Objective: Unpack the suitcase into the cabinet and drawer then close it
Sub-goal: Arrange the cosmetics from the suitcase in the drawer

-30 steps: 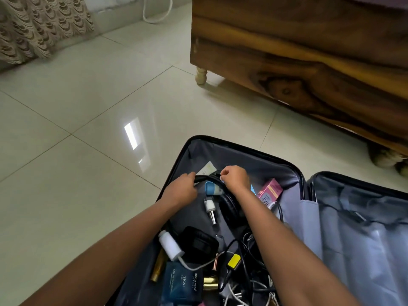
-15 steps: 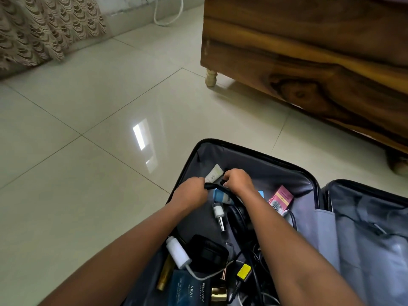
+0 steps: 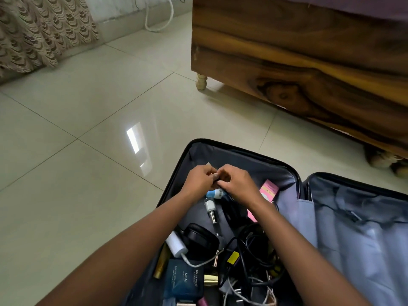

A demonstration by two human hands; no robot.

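While both hands meet over the far end of the open suitcase (image 3: 242, 155), the left hand (image 3: 199, 181) and right hand (image 3: 237, 184) pinch something small I cannot identify; black headphones (image 3: 229, 212) lie just beneath them, nearer the right.

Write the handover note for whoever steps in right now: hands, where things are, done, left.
Left hand and right hand: fingertips pinched together over the far end of the suitcase; what they hold is hidden.
Suitcase lies open on the floor, still full: blue cologne box, pink box, white charger, tangled cables.
Done: nothing visibly unpacked.
Left: move everything to cabinet and drawer, close the suitcase.
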